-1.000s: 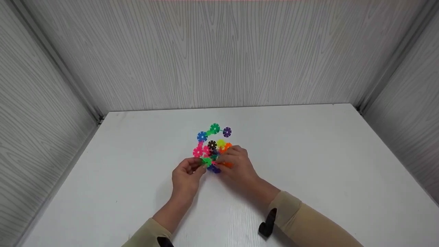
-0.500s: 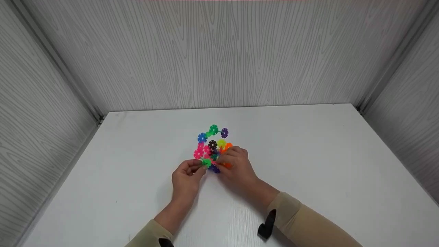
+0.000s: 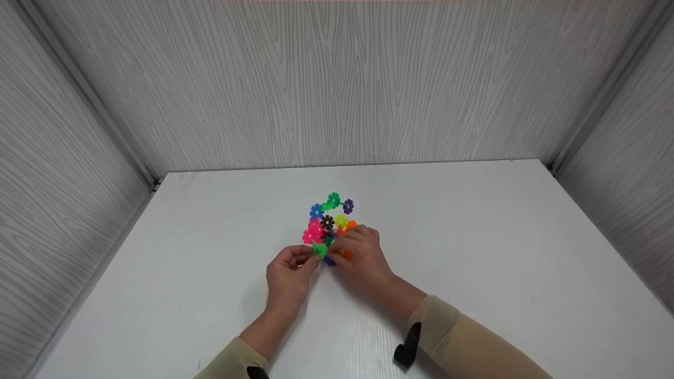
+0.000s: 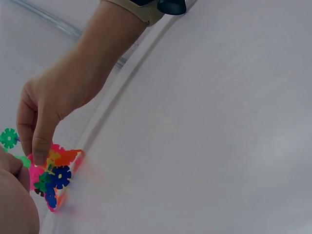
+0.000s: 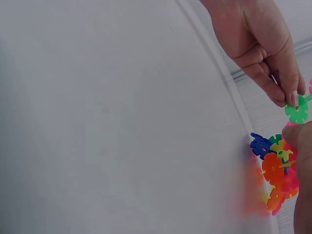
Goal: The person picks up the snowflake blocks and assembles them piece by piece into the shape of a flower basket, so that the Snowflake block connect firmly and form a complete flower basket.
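Observation:
Several snowflake discs, flower-shaped with notched rims, are joined into a multicoloured cluster between my hands. My left hand (image 3: 288,273) pinches a bright green snowflake disc (image 5: 296,112) between thumb and fingers. From this disc's side, a chain of pink discs (image 3: 310,235), a blue disc (image 3: 316,211) and green ones leads up to a purple disc (image 3: 348,206). My right hand (image 3: 364,255) pinches the cluster at a pink piece, close to the green disc; its fingers cover much of that piece. Orange (image 5: 273,168) and dark blue discs (image 4: 61,177) show beneath the right hand.
The white tabletop (image 3: 200,252) lies under both forearms. Grey wood-grain panels (image 3: 337,84) stand at the back and both sides. A black wrist camera (image 3: 406,350) is strapped at the right sleeve.
The pink, blue and green chain has shifted slightly right, with the purple disc swaying. My left hand, with the green disc, has edged toward the right hand, which still grips the cluster.

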`<control>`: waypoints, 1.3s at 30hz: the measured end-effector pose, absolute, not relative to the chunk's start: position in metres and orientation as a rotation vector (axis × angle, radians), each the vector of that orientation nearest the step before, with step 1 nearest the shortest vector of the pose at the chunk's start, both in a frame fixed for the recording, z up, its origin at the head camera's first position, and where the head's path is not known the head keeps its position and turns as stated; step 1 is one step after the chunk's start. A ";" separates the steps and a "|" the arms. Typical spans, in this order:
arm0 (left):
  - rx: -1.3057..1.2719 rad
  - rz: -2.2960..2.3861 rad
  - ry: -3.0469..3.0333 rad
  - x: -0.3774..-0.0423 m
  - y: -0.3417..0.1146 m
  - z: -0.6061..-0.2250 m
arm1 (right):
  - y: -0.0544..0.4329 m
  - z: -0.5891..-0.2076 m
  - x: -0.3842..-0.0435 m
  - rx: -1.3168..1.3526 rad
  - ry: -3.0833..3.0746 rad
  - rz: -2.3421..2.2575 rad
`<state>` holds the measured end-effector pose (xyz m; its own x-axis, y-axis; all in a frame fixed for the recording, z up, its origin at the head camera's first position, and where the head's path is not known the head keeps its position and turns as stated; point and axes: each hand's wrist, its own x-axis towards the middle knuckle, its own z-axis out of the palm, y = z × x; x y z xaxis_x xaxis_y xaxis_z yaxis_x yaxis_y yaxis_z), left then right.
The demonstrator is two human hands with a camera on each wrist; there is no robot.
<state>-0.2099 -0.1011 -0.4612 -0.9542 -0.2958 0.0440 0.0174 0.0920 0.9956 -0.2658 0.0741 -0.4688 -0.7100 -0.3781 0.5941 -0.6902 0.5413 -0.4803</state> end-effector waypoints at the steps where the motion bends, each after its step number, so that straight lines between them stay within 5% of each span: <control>1: 0.280 -1.944 -2.135 -0.210 -0.101 -0.462 | 0.074 -0.469 -0.266 0.866 -2.361 0.999; 39: 0.242 -1.837 -2.192 -0.223 -0.097 -0.466 | 0.086 -0.465 -0.272 0.987 -2.263 1.045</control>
<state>-0.2225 -0.0967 -0.4661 -0.9494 -0.2981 0.0985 0.0449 0.1816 0.9824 -0.2724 0.0859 -0.4648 -0.6387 -0.4161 0.6472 -0.7625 0.4547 -0.4602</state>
